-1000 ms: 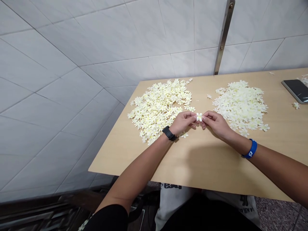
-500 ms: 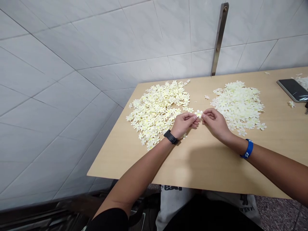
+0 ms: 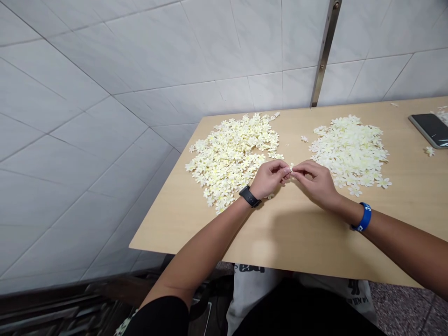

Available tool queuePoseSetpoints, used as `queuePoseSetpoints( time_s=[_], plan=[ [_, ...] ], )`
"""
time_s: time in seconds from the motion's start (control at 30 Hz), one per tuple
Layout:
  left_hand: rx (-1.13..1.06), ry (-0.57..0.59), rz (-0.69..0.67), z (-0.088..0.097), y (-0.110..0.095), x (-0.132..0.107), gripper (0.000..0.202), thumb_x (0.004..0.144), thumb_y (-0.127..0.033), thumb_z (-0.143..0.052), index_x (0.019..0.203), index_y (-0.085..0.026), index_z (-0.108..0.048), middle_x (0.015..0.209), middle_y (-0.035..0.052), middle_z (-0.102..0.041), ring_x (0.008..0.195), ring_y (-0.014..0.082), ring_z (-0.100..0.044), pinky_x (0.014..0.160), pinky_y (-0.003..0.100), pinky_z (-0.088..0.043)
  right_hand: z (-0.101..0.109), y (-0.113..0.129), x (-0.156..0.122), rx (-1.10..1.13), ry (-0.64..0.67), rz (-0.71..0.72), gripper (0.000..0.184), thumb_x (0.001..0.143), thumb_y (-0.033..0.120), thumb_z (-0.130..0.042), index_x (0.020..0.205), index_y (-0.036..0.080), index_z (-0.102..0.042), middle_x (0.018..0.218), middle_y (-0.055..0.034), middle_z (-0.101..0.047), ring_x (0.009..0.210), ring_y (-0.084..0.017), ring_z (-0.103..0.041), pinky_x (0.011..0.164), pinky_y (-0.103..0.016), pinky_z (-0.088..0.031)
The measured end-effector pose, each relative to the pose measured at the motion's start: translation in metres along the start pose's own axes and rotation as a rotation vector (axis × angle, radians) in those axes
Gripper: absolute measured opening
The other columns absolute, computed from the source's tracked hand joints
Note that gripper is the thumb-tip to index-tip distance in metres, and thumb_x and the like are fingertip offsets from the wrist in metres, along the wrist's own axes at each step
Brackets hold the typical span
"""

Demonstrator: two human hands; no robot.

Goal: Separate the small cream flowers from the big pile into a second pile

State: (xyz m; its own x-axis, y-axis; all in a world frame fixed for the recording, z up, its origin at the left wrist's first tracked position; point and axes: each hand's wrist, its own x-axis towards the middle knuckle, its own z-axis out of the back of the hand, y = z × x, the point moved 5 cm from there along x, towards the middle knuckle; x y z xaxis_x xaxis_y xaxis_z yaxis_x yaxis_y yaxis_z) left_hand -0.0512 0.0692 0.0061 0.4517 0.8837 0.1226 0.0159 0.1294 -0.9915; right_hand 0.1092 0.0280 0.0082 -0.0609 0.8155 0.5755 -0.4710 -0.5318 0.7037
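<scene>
My left hand (image 3: 269, 179) and my right hand (image 3: 313, 181) meet above the light wooden table (image 3: 280, 233), their fingertips pinching a small cream-white fabric flower (image 3: 291, 166). The fingers hide most of the flower, and only a sliver shows. To the left, under the heel of my left hand, lies a heap of yellow-tinged loose flowers (image 3: 231, 158). A paler heap of flowers (image 3: 350, 149) lies just beyond my right hand. A black watch (image 3: 249, 196) circles my left wrist, and a blue wristband (image 3: 364, 217) circles my right.
A dark smartphone (image 3: 430, 130) lies at the table's far right, with a single loose flower (image 3: 430, 151) near it. White tiled walls (image 3: 140, 70) meet the table's far and left edges. A metal strip (image 3: 324, 51) runs up the wall.
My hands have drawn closer together, and the flower, earlier showing its petals between my fingertips, is now almost wholly hidden by my fingers. The heaps have not visibly changed.
</scene>
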Motion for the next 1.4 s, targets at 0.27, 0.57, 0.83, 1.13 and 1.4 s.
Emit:
queuePoseSetpoints(
  time_s=[0.27,0.57,0.83,1.13,1.4],
  plan=[
    [-0.006,0.019,-0.021,-0.001,0.002,0.002,0.053,0.080,-0.064,-0.080,0.082,-0.013,-0.068,0.073,0.0025,-0.066,0.063,0.0101,-0.062,0.057,0.023,-0.060,0.003,0.000,0.000,0.105,-0.024,-0.082,0.007,0.089,0.031,-0.078,0.085,0.025,-0.078,0.085,-0.0049,-0.076,0.079,-0.021,-0.069,0.072,-0.036,-0.055],
    [-0.028,0.039,-0.039,-0.003,0.003,0.002,0.057,0.078,-0.069,-0.079,0.083,-0.013,-0.067,0.073,0.0025,-0.067,0.063,0.0099,-0.063,0.056,0.022,-0.060,0.006,0.003,0.002,0.145,-0.056,-0.097,0.006,0.085,0.028,-0.080,0.080,0.024,-0.079,0.081,-0.0039,-0.076,0.075,-0.019,-0.068,0.069,-0.034,-0.054],
    [-0.047,0.064,-0.026,-0.004,0.002,0.002,0.061,0.076,-0.072,-0.079,0.084,-0.014,-0.064,0.074,0.0031,-0.068,0.063,0.0104,-0.063,0.057,0.023,-0.059,0.008,0.006,0.004,0.152,-0.051,-0.106,0.007,0.084,0.027,-0.080,0.077,0.024,-0.079,0.080,-0.0040,-0.076,0.074,-0.020,-0.068,0.069,-0.035,-0.054],
    [0.025,0.075,-0.069,-0.005,-0.004,0.000,0.060,0.080,-0.074,-0.074,0.081,-0.015,-0.063,0.073,0.0027,-0.065,0.064,0.0109,-0.061,0.062,0.024,-0.056,0.009,0.004,0.003,0.127,-0.023,-0.120,0.007,0.084,0.029,-0.081,0.079,0.024,-0.078,0.081,-0.0044,-0.076,0.075,-0.021,-0.068,0.071,-0.037,-0.055],
    [0.281,0.035,-0.201,-0.004,-0.014,-0.003,0.034,0.095,-0.048,-0.065,0.083,-0.016,-0.067,0.079,0.0044,-0.067,0.074,0.0135,-0.059,0.068,0.025,-0.048,0.009,0.007,0.004,0.112,-0.021,-0.111,0.011,0.086,0.030,-0.078,0.077,0.024,-0.078,0.081,-0.0048,-0.077,0.075,-0.021,-0.068,0.073,-0.037,-0.056]
  ],
)
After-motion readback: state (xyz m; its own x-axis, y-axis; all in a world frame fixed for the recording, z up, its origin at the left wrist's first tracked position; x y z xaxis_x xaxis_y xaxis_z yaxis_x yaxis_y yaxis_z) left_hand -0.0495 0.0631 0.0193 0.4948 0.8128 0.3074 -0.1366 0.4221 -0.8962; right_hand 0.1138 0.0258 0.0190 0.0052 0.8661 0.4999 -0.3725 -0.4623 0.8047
